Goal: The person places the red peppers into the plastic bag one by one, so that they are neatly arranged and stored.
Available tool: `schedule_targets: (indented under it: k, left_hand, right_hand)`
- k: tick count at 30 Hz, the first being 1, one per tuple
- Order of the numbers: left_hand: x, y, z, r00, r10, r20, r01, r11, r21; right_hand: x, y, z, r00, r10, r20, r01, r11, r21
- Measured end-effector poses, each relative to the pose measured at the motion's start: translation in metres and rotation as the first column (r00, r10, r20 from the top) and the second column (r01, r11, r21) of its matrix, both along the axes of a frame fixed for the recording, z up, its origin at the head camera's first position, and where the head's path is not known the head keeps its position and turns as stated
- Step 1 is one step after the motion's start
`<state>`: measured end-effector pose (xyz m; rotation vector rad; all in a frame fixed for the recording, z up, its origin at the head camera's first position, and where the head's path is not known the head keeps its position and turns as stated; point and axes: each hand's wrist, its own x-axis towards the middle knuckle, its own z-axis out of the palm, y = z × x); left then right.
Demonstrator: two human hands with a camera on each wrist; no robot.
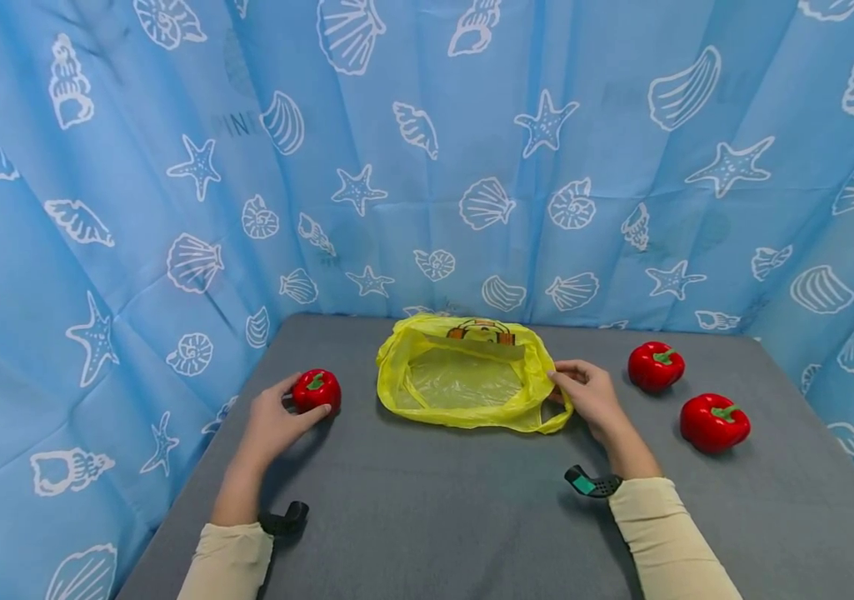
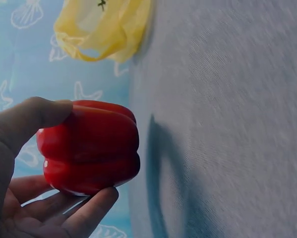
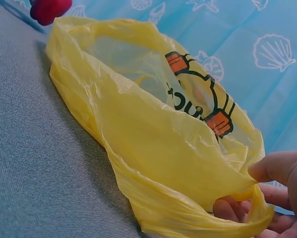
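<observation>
My left hand grips a red bell pepper with a green stem, thumb on one side and fingers on the other. In the left wrist view the pepper is held a little off the grey cloth, its shadow falling beside it. A yellow plastic bag lies at the middle back with its mouth spread wide. At the bag's right side, my right hand pinches the rim by the handle loop. The right wrist view shows the thumb on the yellow bag and the fingers behind it.
Two more red bell peppers, one farther back and one nearer, rest on the right of the grey table. A blue curtain with white shell prints hangs behind the table and along its left and right sides.
</observation>
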<state>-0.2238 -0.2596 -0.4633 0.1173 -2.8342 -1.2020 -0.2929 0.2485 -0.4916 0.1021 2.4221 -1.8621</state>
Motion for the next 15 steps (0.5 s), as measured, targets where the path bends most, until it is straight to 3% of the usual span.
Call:
schedule_targets:
  k: [15]
  left_hand:
    - [0.006, 0.024, 0.005, 0.996, -0.031, -0.085, 0.037, 0.996, 0.078]
  right_hand:
    - [0.003, 0.000, 0.001, 1.000, -0.018, 0.005, 0.018, 0.999, 0.051]
